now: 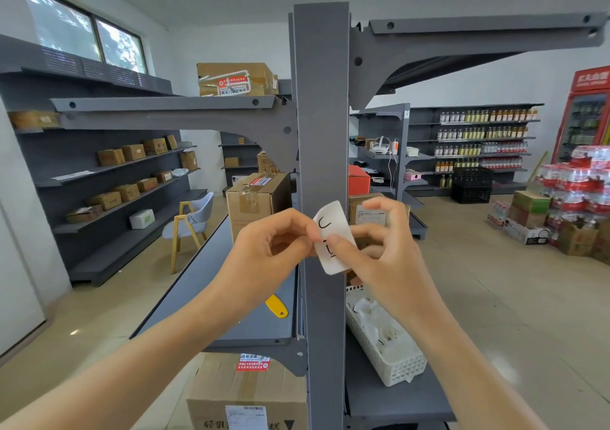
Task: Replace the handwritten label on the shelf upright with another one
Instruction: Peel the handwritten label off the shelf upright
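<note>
both hands, left hand and right hand, pinch the limp white handwritten paper label by its edges against the grey steel shelf upright; likely tears easily.

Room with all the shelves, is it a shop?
Probably a small shop or its stockroom: rows of bottled drinks on shelves, a red drinks fridge, and cardboard boxes on grey racks.

Both bare forearms reach up and forward, meeting at chest height. The left hand pinches with thumb and forefinger, other fingers curled under. The right hand mirrors it, its grip closed thumb-to-forefinger, remaining fingers arched loosely above.
</note>
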